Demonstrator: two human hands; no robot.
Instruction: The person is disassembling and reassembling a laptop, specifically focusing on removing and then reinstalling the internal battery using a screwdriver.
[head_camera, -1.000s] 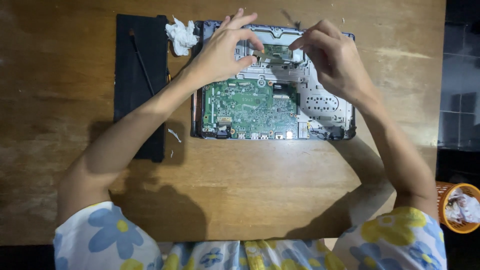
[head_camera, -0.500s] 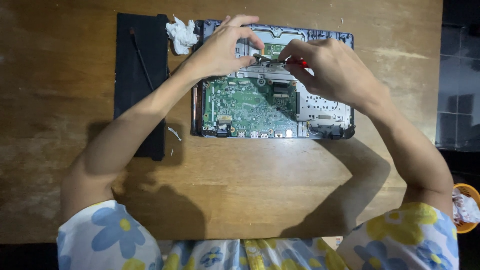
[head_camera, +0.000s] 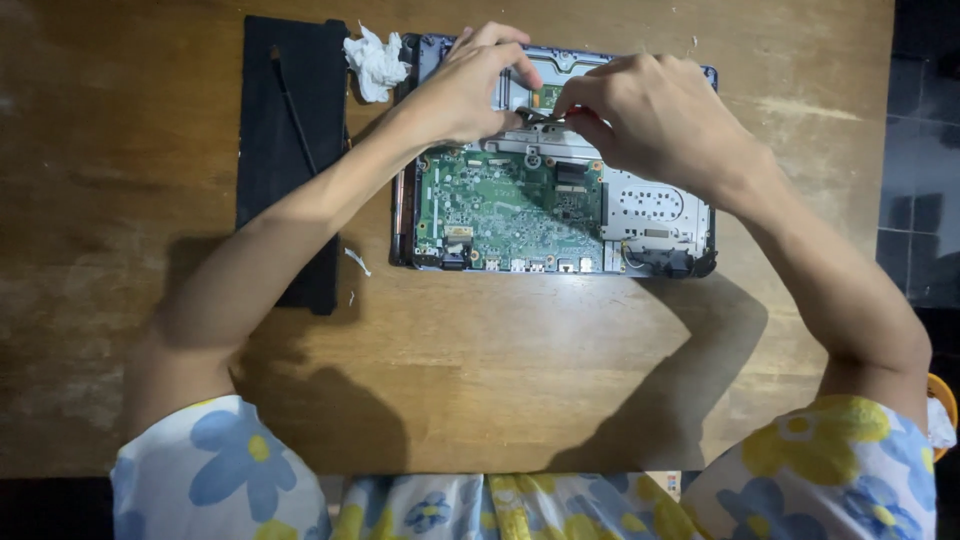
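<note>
An opened laptop base (head_camera: 660, 215) lies on the wooden table (head_camera: 500, 380), its green circuit board (head_camera: 500, 210) exposed. My left hand (head_camera: 470, 85) rests on the laptop's far part, fingers curled over its frame and thumb beside a small metal piece (head_camera: 533, 116). My right hand (head_camera: 650, 125) is next to it, fingertips pinched on a thin tool whose tip meets that metal piece. The tool is mostly hidden in my fingers. The two hands nearly touch.
A flat black panel (head_camera: 290, 150) lies left of the laptop with a thin black stick (head_camera: 290, 100) on it. A crumpled white tissue (head_camera: 375, 60) sits at the laptop's far left corner. An orange container (head_camera: 940, 400) shows at the right edge, off the table.
My right hand has moved left toward my left hand and closed over the tool, whose red handle no longer shows. The left hand stays on the laptop's far part.
</note>
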